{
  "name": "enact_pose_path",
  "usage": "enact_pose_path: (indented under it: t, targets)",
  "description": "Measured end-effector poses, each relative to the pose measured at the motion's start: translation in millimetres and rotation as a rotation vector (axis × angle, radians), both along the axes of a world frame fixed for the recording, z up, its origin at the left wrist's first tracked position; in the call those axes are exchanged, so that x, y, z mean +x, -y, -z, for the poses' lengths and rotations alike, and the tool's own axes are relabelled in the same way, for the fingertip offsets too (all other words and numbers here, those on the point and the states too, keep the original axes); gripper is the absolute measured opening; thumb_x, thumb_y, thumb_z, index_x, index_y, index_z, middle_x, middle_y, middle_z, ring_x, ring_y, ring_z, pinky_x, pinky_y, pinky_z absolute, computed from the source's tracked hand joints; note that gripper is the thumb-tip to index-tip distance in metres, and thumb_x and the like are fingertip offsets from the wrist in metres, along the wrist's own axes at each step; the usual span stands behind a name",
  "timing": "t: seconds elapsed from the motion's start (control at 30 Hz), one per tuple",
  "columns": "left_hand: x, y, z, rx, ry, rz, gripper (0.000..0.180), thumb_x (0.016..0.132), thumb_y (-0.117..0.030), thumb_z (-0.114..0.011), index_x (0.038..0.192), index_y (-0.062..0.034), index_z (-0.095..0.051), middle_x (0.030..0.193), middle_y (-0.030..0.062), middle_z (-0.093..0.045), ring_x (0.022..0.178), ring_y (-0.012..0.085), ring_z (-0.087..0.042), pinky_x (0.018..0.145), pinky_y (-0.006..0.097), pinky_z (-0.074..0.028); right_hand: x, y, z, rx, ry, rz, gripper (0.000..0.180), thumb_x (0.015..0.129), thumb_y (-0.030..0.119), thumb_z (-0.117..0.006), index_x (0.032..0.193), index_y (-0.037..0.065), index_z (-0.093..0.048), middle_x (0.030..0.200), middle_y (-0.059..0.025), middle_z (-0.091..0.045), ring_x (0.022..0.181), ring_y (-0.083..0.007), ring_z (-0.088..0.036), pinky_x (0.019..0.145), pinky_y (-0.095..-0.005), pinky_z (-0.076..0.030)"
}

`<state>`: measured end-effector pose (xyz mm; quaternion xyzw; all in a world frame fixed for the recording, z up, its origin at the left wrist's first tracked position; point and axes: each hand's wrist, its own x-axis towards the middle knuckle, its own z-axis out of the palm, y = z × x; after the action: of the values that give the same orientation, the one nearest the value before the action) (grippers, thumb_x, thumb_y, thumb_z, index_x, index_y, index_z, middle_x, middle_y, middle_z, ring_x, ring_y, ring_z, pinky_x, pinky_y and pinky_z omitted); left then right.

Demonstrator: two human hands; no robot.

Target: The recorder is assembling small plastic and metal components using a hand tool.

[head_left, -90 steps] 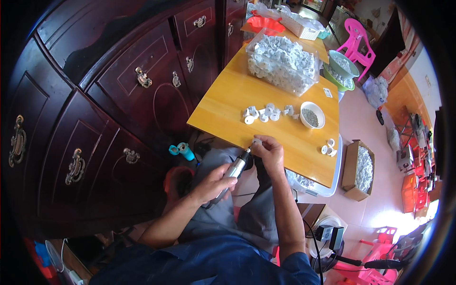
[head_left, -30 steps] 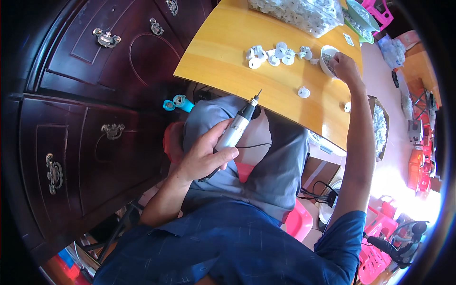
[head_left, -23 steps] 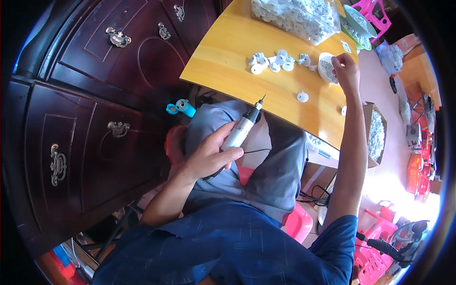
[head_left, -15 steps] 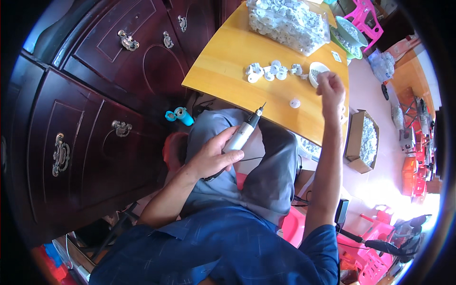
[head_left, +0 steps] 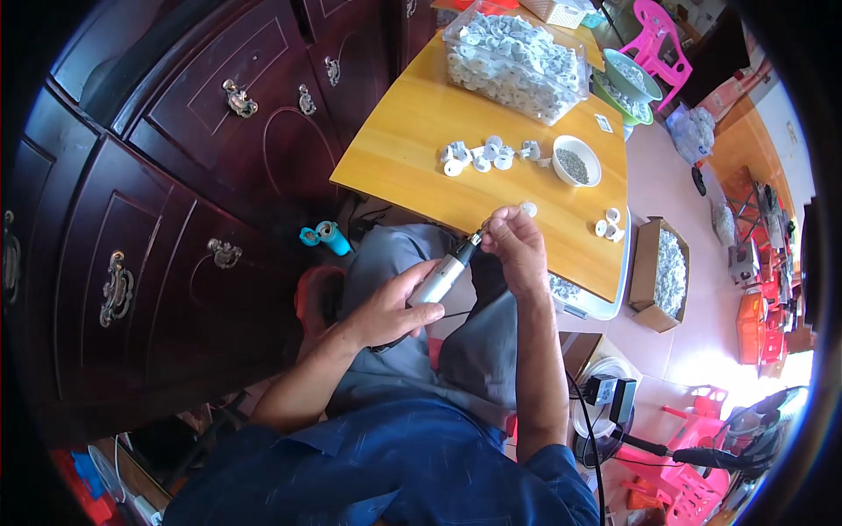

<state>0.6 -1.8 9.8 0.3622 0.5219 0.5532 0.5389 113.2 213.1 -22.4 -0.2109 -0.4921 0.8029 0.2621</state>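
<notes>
My left hand (head_left: 386,309) grips a grey pen-shaped power tool (head_left: 443,275), its tip pointing up toward my right hand (head_left: 516,245). The right hand's fingertips pinch something tiny against the tool tip; I cannot make out what it is. Both hands hover over my lap at the near edge of a yellow wooden table (head_left: 412,140). A single white ring-shaped part (head_left: 528,209) lies on the table just beyond my right hand. A cluster of white parts (head_left: 484,154) sits mid-table beside a small white bowl (head_left: 577,161) of dark grains.
A clear bin (head_left: 513,61) of white parts stands at the table's far end. Two or three white parts (head_left: 609,224) lie at the right edge. A cardboard box (head_left: 668,273) of parts sits on the floor. Dark wooden drawers (head_left: 175,193) fill the left. Pink plastic chairs (head_left: 656,46) stand around.
My right hand came back from the white bowl to the tool tip above my lap. The left hand kept hold of the tool throughout.
</notes>
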Motion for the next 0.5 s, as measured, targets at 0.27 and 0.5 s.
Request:
enact_pose_path:
  t: [0.27,0.5]
  targets:
    - [1.1,-0.6,2.4,-0.007,0.027,0.017,0.066,0.091,-0.014,-0.063,0.146,0.0030,-0.029,0.084,0.0012,-0.052,0.063,0.0062,-0.050,0.055,0.022,-0.044,0.2,-2.4,4.2,-0.039,-0.016,0.007,0.005,0.095,0.008,-0.060,0.100,0.006,-0.059,0.087,-0.0039,-0.065,0.073,-0.0093,-0.063,0.068,-0.0230,-0.053]
    - [0.7,0.4,2.0,-0.010,0.069,0.035,0.065,0.092,-0.015,-0.062,0.146,0.0030,-0.031,0.085,0.0008,-0.051,0.062,0.0059,-0.049,0.055,0.021,-0.043,6.1,-9.7,1.1,0.041,-0.013,-0.057,0.006,0.094,0.008,-0.062,0.100,0.006,-0.059,0.089,-0.0036,-0.066,0.073,-0.0086,-0.063,0.069,-0.0227,-0.054]
